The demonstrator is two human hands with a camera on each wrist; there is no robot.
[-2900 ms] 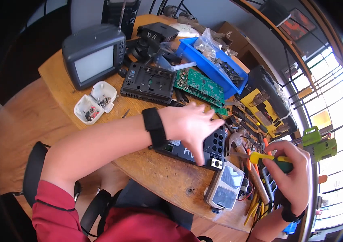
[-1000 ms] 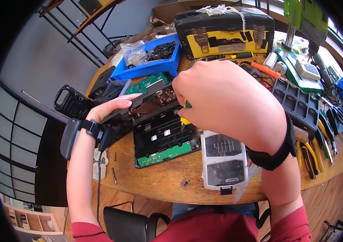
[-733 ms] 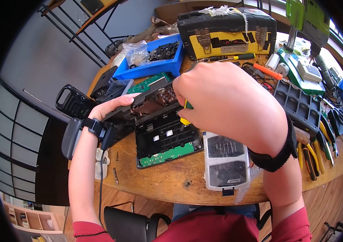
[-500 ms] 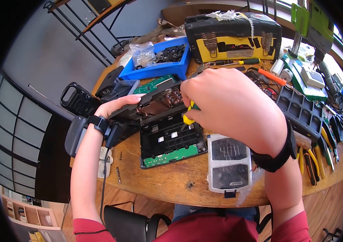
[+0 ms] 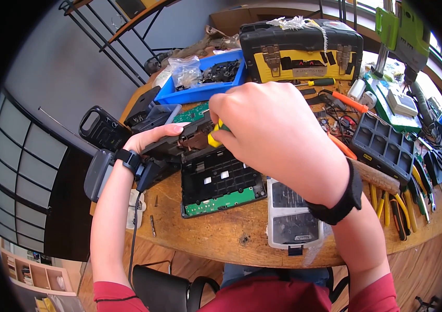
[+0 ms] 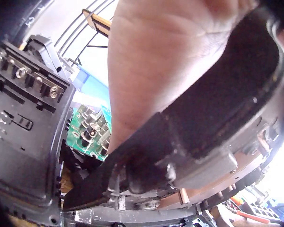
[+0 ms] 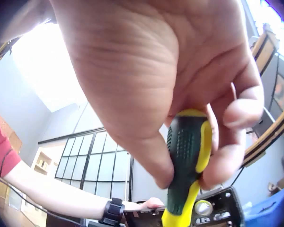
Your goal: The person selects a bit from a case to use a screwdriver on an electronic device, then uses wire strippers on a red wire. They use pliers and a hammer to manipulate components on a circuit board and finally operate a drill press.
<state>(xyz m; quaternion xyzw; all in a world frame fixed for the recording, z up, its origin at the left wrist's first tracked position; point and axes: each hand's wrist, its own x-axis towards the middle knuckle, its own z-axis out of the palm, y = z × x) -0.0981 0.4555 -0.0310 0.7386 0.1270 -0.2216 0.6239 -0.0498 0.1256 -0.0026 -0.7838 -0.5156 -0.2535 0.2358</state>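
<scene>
Work with the yellow-and-green screwdriver (image 5: 214,139) inside the raised casing part (image 5: 164,147) seems to me the step in hand. This part is tilted up above the back edge of the open casing half (image 5: 226,182), which lies flat on the wooden counter (image 5: 221,236) with its inner side upward; whether the two are joined, I cannot tell. In my judgement, the next move calls for a firm hold of the tilted part and for the screwdriver tip to sit well in place before any turning, because a slip could scratch the brown board (image 5: 195,140). The tip itself is hidden from me. The left hand (image 5: 150,136) is clamped on the part's upper side, thumb laid over the rim; its other fingers I cannot see. The right hand (image 5: 262,122) reaches across from the right, the back of it upward and the wrist bent, with thumb and fingers closed together around the handle, pinching it from both sides.
</scene>
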